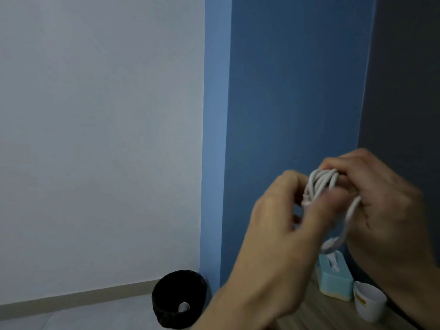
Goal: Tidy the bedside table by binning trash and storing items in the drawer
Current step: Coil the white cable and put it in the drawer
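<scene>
head: hands [333,210] block tissue box [333,279]; cup [369,303] beside.

Pale grey wall [100,139] on the left, meeting a blue wall [292,91] with a protruding lighter blue edge; darker grey panel [409,67] at far right. Beige skirting board [78,296] along the foot of the grey wall, above grey floor [71,320]

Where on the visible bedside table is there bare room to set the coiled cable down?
Bare wood shows on the table left of the blue tissue box and paper cup, beneath the left hand. The back right corner is crowded. Both hands hold the white cable.
</scene>
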Motion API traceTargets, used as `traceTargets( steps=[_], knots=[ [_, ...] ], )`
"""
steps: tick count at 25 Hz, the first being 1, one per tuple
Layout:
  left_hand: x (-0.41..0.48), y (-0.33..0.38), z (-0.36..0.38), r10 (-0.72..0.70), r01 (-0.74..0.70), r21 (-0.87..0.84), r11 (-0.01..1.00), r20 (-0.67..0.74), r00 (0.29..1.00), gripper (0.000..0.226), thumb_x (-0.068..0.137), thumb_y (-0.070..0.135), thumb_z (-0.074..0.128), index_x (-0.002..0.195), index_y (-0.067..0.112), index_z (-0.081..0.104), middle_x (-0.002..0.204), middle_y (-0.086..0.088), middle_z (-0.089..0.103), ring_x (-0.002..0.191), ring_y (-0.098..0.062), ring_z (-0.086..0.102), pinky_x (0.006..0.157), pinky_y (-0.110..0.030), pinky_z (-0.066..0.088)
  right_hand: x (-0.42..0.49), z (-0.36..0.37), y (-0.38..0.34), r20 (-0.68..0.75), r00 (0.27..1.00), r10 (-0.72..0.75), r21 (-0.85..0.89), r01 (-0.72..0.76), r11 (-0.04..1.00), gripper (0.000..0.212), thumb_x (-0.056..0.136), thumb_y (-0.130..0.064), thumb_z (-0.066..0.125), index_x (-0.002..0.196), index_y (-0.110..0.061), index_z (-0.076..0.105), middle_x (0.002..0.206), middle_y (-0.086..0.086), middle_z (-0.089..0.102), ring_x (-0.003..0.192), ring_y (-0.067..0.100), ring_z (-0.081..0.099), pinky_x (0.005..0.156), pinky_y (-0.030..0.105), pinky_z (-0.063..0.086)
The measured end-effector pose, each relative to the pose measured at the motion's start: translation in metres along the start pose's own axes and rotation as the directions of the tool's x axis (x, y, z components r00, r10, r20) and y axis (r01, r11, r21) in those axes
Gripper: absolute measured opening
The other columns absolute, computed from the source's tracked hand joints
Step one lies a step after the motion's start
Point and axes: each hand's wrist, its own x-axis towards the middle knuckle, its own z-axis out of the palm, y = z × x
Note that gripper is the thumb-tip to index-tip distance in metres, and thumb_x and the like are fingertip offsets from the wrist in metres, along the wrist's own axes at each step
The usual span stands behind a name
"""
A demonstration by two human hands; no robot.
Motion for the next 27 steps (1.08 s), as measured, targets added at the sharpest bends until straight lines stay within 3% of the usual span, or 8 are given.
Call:
traceTargets(
  steps=[4,7,12,15,17,20,23,27],
  knots=[
    [-0.003,-0.006,0.003,0.019,-0.023,0.045,0.999,0.074,0.997,0.034,0.071,0.052,0.060,0.094,0.028,0.061,0.091,0.002,0.062,0.080,-0.002,0.055,0.070,-0.010,0.040,0.001,-0.003,-0.001,0.054,0.998,-0.017,0.034,0.015,0.999,0.013,0.079,-0.022,0.048,0.083,-0.012,0.056,0.076,-0.001,0.050,0.072,0.001,0.049,0.061,0.007,0.037],
    [0.006,-0.001,0.000,0.026,-0.003,-0.170,0.985,0.135,0.990,0.007,0.086,0.024,0.062,0.088,0.019,0.066,0.073,0.009,0.060,0.067,0.001,0.053,0.063,-0.013,0.042,0.001,-0.005,0.000,0.043,0.998,-0.037,0.064,0.034,0.997,0.009,0.080,-0.021,0.047,0.082,-0.015,0.054,0.074,0.000,0.049,0.070,0.004,0.049,0.059,0.013,0.037],
    [0.006,-0.013,0.002,0.067,-0.066,-0.014,0.998,0.139,0.988,0.023,0.085,0.041,0.049,0.067,0.030,0.058,0.066,0.004,0.053,0.067,-0.004,0.047,0.064,-0.020,0.039,0.001,-0.006,0.009,0.165,0.985,-0.039,0.105,0.022,0.994,0.012,0.081,-0.015,0.043,0.083,-0.016,0.055,0.078,-0.002,0.053,0.071,0.004,0.052,0.060,0.016,0.040],
    [0.002,-0.020,0.006,0.056,-0.050,-0.095,0.994,0.063,0.996,0.036,0.086,0.039,0.049,0.065,0.012,0.060,0.059,0.005,0.051,0.061,-0.004,0.046,0.061,-0.021,0.039,0.015,-0.023,0.014,0.423,0.901,-0.092,0.265,-0.026,0.964,0.024,0.085,-0.029,0.043,0.101,-0.029,0.060,0.096,-0.016,0.058,0.074,0.007,0.061,0.061,0.016,0.046],
    [0.000,-0.021,0.008,0.031,-0.026,-0.151,0.988,0.032,0.999,0.039,0.085,0.038,0.050,0.067,0.004,0.057,0.054,0.008,0.042,0.052,-0.003,0.038,0.052,-0.018,0.034,0.026,-0.037,0.018,0.517,0.845,-0.133,0.288,-0.026,0.957,0.030,0.081,-0.051,0.051,0.109,-0.044,0.058,0.103,-0.017,0.060,0.053,0.014,0.056,0.048,0.021,0.044],
    [0.000,-0.018,0.009,0.026,-0.020,-0.212,0.977,0.024,0.999,0.031,0.086,0.036,0.050,0.058,0.021,0.049,0.053,0.014,0.035,0.049,-0.001,0.031,0.047,-0.014,0.027,0.041,-0.057,0.023,0.577,0.802,-0.151,0.264,-0.009,0.964,0.039,0.069,-0.065,0.062,0.104,-0.048,0.064,0.082,-0.014,0.063,0.042,0.016,0.050,0.040,0.022,0.039],
    [-0.003,-0.018,0.010,0.000,0.026,-0.251,0.968,0.103,0.995,0.031,0.087,0.040,0.048,0.058,0.029,0.043,0.053,0.014,0.035,0.047,0.000,0.030,0.047,-0.012,0.027,0.046,-0.063,0.026,0.540,0.831,-0.135,0.205,0.025,0.978,0.033,0.079,-0.066,0.052,0.088,-0.040,0.071,0.077,-0.017,0.063,0.059,0.009,0.060,0.053,0.031,0.046],
    [-0.008,-0.015,0.008,0.010,0.079,-0.377,0.923,0.227,0.974,0.035,0.095,0.030,0.042,0.061,0.028,0.043,0.055,0.014,0.036,0.050,0.000,0.034,0.050,-0.010,0.031,0.037,-0.053,0.029,0.341,0.939,-0.042,0.183,-0.022,0.983,0.032,0.083,-0.058,0.050,0.084,-0.030,0.066,0.079,-0.021,0.058,0.073,0.006,0.059,0.064,0.018,0.041]
  ],
)
